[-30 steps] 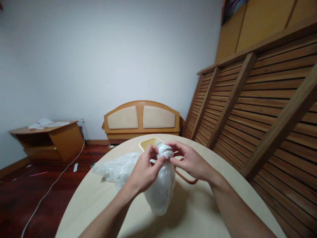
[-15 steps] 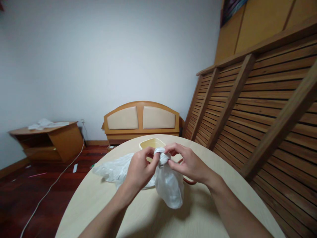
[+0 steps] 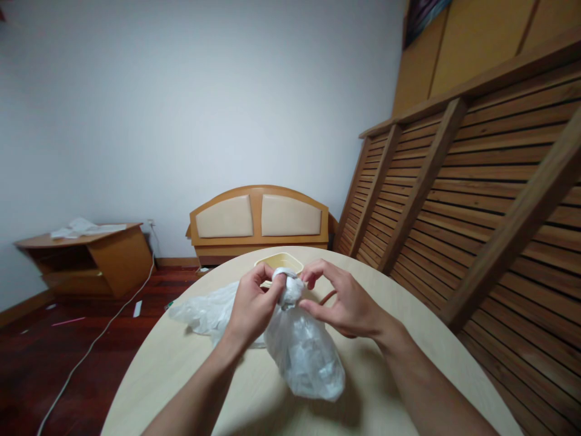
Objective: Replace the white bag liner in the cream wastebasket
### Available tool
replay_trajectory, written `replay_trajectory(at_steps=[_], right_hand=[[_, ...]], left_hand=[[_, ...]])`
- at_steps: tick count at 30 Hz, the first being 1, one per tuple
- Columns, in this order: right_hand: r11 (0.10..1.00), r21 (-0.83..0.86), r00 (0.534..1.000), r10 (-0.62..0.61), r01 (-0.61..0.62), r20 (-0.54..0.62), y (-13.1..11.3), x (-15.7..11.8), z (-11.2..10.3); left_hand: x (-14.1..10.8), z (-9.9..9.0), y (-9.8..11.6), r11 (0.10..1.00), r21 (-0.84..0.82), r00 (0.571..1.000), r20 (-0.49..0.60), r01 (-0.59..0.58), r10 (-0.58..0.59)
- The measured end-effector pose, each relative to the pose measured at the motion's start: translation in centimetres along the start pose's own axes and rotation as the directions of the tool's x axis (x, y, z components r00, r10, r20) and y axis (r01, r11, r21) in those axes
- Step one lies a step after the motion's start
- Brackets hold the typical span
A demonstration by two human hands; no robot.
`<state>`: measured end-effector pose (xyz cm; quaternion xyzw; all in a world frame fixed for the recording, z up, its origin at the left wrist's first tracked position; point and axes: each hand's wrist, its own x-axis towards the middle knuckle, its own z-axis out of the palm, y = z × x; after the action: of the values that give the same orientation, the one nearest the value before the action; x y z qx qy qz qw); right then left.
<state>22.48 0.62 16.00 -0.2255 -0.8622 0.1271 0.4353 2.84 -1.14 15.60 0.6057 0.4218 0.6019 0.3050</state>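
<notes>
A translucent white plastic bag hangs over the round table, its gathered neck bunched into a knot-like lump at the top. My left hand pinches that neck between thumb and fingers. Close by on the other side, my right hand has its thumb and fingers apart, fingertips beside the lump; whether they touch it I cannot tell. Behind my hands a pale yellow plastic container is partly hidden. A second crumpled white plastic bag lies on the table to the left, partly behind my left wrist.
The round pale table fills the foreground. A reddish-brown curved object shows partly behind my right hand. Beyond stand a wooden headboard, a low cabinet and leaning slatted wooden panels. A white cable crosses the floor.
My right fingers have opened away from the bag's neck. My left hand has shifted slightly left with the neck, and the bag's body now hangs lower and looks fuller.
</notes>
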Motion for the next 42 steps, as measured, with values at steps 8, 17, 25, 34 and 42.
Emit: replay_trajectory(at_steps=[8,17,25,34,42], right_hand=[[0.997,-0.07,0.997,-0.03,0.035,0.072,0.3,0.1,0.2],[0.989,0.132,0.995,-0.079,0.069,0.068,1.2,-0.1,-0.2],[0.95,0.233,0.969,0.233,-0.21,-0.076,1.3,0.1,0.3],[0.679,0.579,0.846,0.532,-0.451,0.036,2.6,0.5,0.6],[0.714,0.54,0.888,0.429,-0.446,0.166,1.3,0.1,0.7]], left_hand=[[0.0,0.3,-0.7,0.993,0.121,0.998,0.057,0.003,-0.01],[0.9,0.0,-1.6,0.991,-0.091,0.992,0.088,0.096,-0.088],[0.7,-0.3,-1.0,0.976,-0.201,0.994,0.087,0.079,-0.063],[0.2,0.2,-0.6,0.981,-0.178,0.985,0.163,0.081,-0.051],[0.3,0.1,-1.4,0.998,0.052,0.99,0.132,0.039,-0.046]])
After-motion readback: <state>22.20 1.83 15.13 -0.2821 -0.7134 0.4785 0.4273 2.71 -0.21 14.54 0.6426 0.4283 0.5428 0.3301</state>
